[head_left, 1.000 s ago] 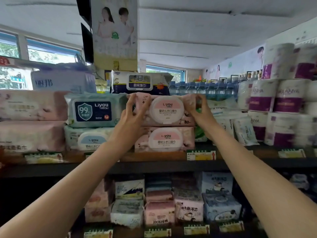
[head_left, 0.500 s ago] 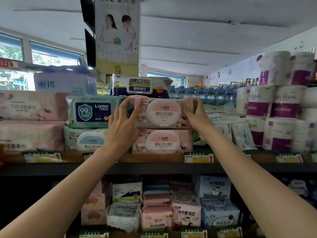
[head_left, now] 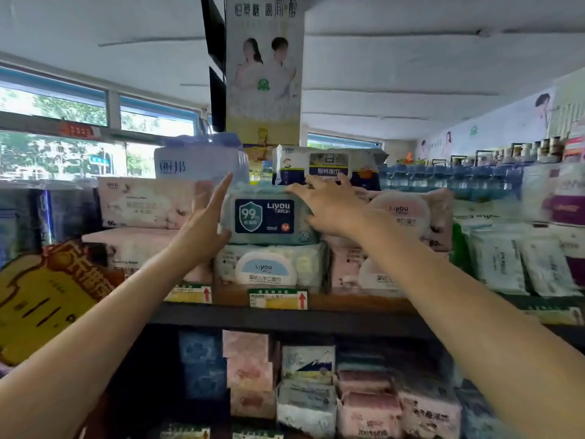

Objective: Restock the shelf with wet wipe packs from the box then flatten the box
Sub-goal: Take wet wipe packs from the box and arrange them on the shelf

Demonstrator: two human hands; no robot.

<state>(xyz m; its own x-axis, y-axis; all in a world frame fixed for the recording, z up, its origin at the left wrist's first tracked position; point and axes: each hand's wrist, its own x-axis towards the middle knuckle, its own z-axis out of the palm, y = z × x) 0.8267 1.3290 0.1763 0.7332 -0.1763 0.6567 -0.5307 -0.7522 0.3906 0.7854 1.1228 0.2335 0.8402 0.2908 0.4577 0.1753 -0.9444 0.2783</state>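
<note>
Both hands have shifted left since the earlier frame, off the pink wipe pack (head_left: 399, 213) and onto the teal "99" wipe pack (head_left: 266, 216) beside it. That teal pack sits on the upper shelf (head_left: 285, 315), stacked on a pale blue-lidded pack (head_left: 269, 267). The left hand (head_left: 202, 223) is flat and open, fingers pointing toward 12 o'clock, palm pressed to the pack's 9 o'clock end. The right hand (head_left: 329, 204) is spread wide over the pack's 2 o'clock corner, fingertips on its top edge, gripping nothing. At 3 o'clock from the teal pack lies the pink pack, touching it. At 12 o'clock rests a white and navy pack (head_left: 326, 166). Toward 6 o'clock, 2 price tags (head_left: 278, 298) hang on the shelf edge.
</note>
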